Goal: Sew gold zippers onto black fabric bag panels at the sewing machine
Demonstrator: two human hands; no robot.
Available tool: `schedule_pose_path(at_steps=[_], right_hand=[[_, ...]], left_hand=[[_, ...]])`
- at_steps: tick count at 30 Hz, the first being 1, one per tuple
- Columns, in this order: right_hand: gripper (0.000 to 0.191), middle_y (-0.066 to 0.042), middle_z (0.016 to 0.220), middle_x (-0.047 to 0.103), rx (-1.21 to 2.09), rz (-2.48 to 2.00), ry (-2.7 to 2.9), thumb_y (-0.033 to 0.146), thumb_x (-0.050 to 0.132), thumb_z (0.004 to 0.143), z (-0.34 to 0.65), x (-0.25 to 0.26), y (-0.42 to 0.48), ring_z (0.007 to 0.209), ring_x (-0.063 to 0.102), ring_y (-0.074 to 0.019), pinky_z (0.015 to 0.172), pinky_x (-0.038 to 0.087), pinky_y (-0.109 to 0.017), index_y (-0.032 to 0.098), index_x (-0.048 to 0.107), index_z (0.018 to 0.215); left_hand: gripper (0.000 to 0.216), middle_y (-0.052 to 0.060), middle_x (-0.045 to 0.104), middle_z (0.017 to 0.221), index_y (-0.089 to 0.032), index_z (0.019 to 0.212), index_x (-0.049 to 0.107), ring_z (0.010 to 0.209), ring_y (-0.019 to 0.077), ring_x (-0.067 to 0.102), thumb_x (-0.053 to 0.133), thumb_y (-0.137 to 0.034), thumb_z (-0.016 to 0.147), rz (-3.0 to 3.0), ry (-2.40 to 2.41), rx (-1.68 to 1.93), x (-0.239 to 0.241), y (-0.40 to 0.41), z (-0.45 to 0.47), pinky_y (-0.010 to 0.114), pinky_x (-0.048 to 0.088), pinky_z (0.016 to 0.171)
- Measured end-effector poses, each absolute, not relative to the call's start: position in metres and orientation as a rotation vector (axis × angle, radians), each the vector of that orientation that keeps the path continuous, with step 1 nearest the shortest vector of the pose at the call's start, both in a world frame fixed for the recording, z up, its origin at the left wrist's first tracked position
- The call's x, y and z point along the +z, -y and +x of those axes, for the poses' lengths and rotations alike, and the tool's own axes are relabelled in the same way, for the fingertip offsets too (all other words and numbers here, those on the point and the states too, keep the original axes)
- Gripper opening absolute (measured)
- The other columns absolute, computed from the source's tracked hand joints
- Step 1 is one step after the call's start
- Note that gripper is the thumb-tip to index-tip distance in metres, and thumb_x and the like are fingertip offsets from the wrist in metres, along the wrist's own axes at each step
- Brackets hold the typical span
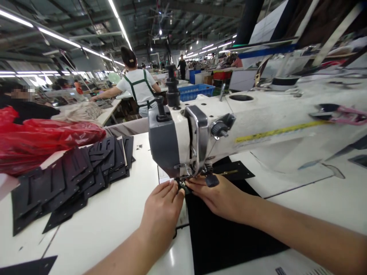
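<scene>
My left hand (162,204) is at the left side of the sewing machine's (163,141) presser foot (182,184). Its fingers and thumb close together on the edge of a small black piece at the needle. From the right, my right hand (220,196) rests on black fabric (226,240), its fingers stretched out and pointing at the foot. Part of those fingers is hidden behind the machine head. The fabric hangs down towards me under my right forearm, and a flap with a short gold zipper (229,172) shows behind that hand.
Black cut pieces with slots (83,172) lie in an overlapping pile at left, beside a red plastic bag (51,135). Pink-handled snippers (348,114) sit on the machine arm. Another black piece (31,266) lies at lower left. A co-worker (140,84) stands beyond the table.
</scene>
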State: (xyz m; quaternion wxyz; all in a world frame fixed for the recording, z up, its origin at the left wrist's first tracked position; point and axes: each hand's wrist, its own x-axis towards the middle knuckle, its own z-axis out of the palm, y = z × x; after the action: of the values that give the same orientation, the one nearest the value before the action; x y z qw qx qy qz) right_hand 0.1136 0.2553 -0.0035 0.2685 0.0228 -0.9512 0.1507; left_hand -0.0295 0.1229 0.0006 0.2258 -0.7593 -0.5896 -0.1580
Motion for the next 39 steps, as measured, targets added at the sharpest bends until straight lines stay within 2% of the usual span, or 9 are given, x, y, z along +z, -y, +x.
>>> schedule_pose_path(at_steps=[10,22,39], right_hand=[[0.021,-0.008,0.083,0.065,0.368,0.048,2.587,0.006,0.041,0.084,0.112,-0.001,-0.257,0.095,0.06,-0.0186,0.088,0.046,-0.032,0.016,0.059,0.084],[0.023,-0.007,0.091,0.065,0.439,-0.076,2.539,0.007,0.039,0.085,0.108,-0.004,-0.249,0.095,0.059,-0.0161,0.094,0.041,-0.032,0.016,0.058,0.091],[0.025,-0.006,0.09,0.066,0.397,-0.065,2.519,0.004,0.043,0.081,0.106,-0.012,-0.252,0.093,0.061,-0.0172,0.089,0.045,-0.032,0.018,0.06,0.092]], left_hand=[[0.026,0.016,0.068,0.09,-0.009,0.088,0.063,0.086,0.0246,0.066,0.037,-0.01,0.086,-2.041,1.581,-0.491,-0.005,-0.128,-0.032,0.04,0.055,0.076],[0.022,0.014,0.068,0.091,-0.012,0.086,0.062,0.086,0.0238,0.065,0.041,-0.008,0.085,-2.001,1.588,-0.522,-0.012,-0.13,-0.038,0.04,0.055,0.077],[0.026,0.014,0.068,0.084,-0.009,0.078,0.061,0.078,0.0236,0.066,0.036,-0.008,0.088,-1.945,1.582,-0.561,-0.01,-0.134,-0.033,0.04,0.055,0.073]])
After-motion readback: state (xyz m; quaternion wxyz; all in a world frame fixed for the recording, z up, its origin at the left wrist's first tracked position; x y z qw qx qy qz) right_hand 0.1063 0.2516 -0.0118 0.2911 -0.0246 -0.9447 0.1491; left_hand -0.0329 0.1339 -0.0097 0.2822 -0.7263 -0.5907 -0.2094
